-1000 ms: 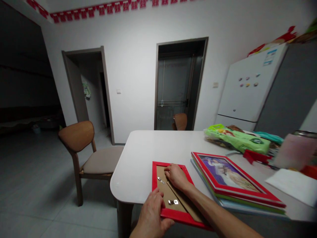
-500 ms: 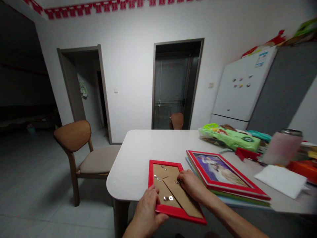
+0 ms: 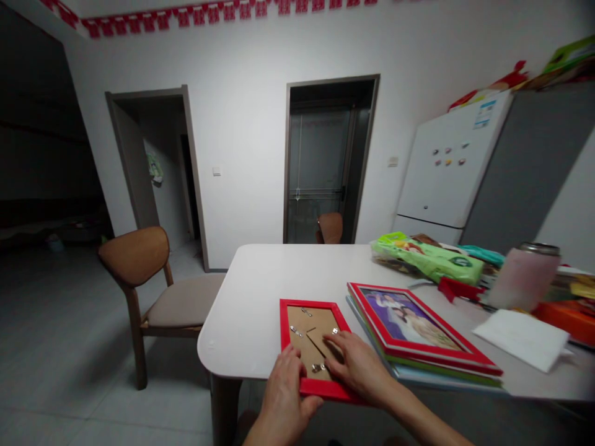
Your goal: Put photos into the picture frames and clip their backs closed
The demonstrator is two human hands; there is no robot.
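A red picture frame [image 3: 285, 322] lies face down at the near edge of the table, its lower end reaching over the edge. Its brown backing board [image 3: 316, 319] has small metal clips [image 3: 318, 368] and a fold-out stand outlined by a dark slit. Around the frame's lower left corner, my left hand [image 3: 287, 387] is closed, thumb at the bottom edge. My right hand [image 3: 360, 365] rests on the backing with fingers apart, its thumb close to the bottom clip and its fingers just below the right clip [image 3: 335, 332]. The palm hides the frame's lower right side.
On the right, a second red frame [image 3: 427, 353] with a photo lies face up on a stack of flat items. Beyond it are a green packet [image 3: 432, 260], a pink jar [image 3: 525, 275] and folded white paper [image 3: 523, 337]. A wooden chair [image 3: 139, 257] stands left of the table [image 3: 246, 310].
My right hand has moved down the backing from the right edge clip, and its fingers have spread. My left hand still holds the frame's corner. The view has shifted slightly.
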